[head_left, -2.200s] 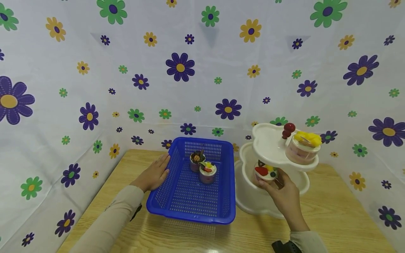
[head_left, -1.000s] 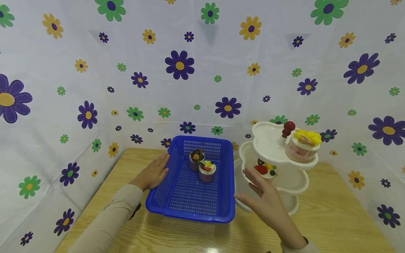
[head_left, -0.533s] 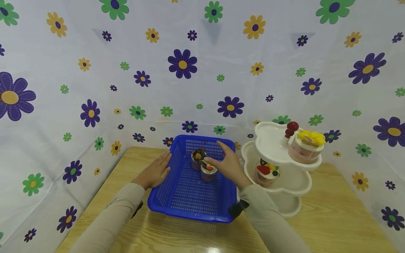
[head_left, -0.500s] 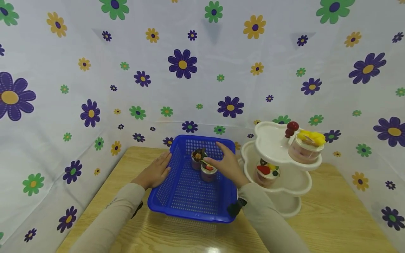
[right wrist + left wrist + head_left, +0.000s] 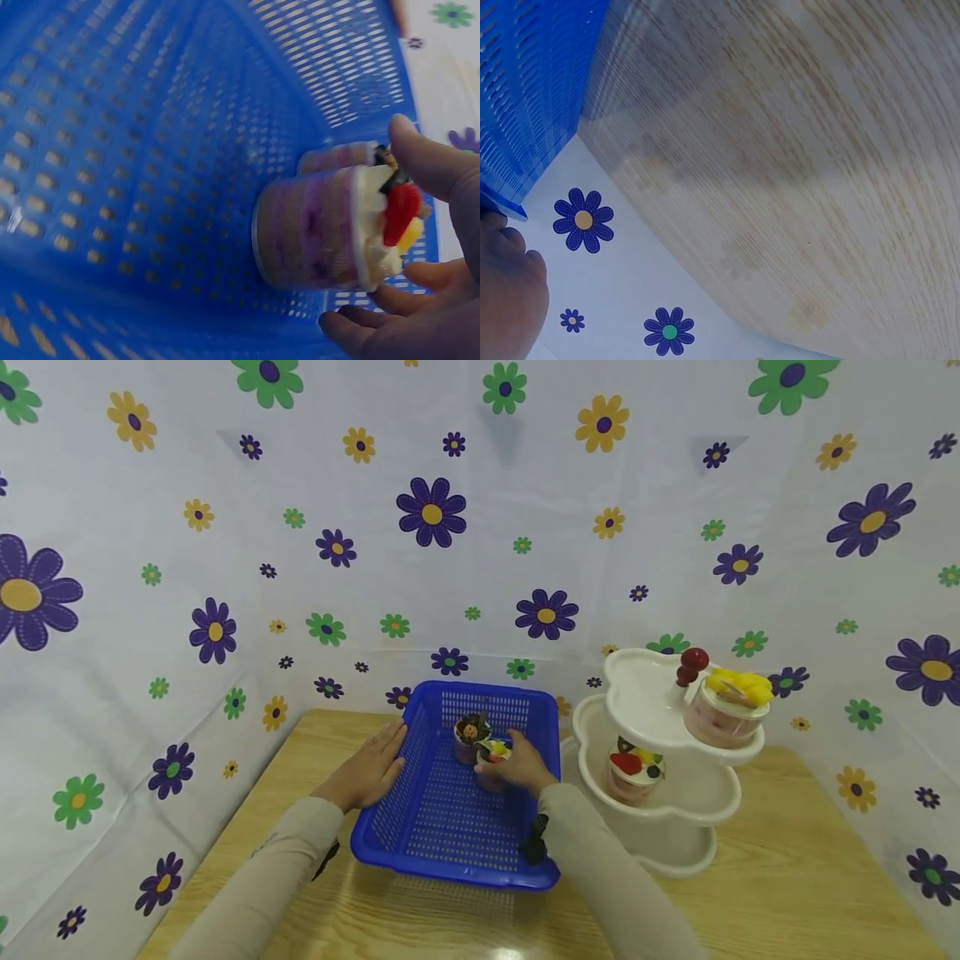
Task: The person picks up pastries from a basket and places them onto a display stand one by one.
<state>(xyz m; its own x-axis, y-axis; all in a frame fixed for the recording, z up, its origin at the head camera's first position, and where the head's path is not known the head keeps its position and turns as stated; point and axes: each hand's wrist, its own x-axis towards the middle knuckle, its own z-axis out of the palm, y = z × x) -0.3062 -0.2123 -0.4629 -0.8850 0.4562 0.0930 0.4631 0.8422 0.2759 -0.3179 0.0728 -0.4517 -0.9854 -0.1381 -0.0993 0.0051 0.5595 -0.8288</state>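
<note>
A blue plastic basket (image 5: 457,872) holds two dessert cups, side by side. The nearer, fruit-topped dessert cup (image 5: 307,232) has purple and cream layers, a strawberry and a yellow piece on top. Just behind it stands the dark-topped dessert cup (image 5: 467,748). My right hand (image 5: 523,766) is inside the basket at the fruit-topped cup, thumb and fingers spread on either side of its top. In the right wrist view, thumb and cup look apart. With straight fingers, my left hand (image 5: 363,770) rests on the basket's left rim; the left wrist view catches only part of it.
To the basket's right stands a white three-tier stand (image 5: 641,702) with a red knob (image 5: 692,665). A yellow-topped cup (image 5: 726,710) sits on its top tier, a strawberry-topped cup (image 5: 632,772) on the middle one. Flowered cloth surrounds the wooden table (image 5: 795,860).
My right hand released the strawberry-topped cup on the middle tier, moved left over the basket, then lowered to the fruit-topped cup. My left hand stayed on the rim.
</note>
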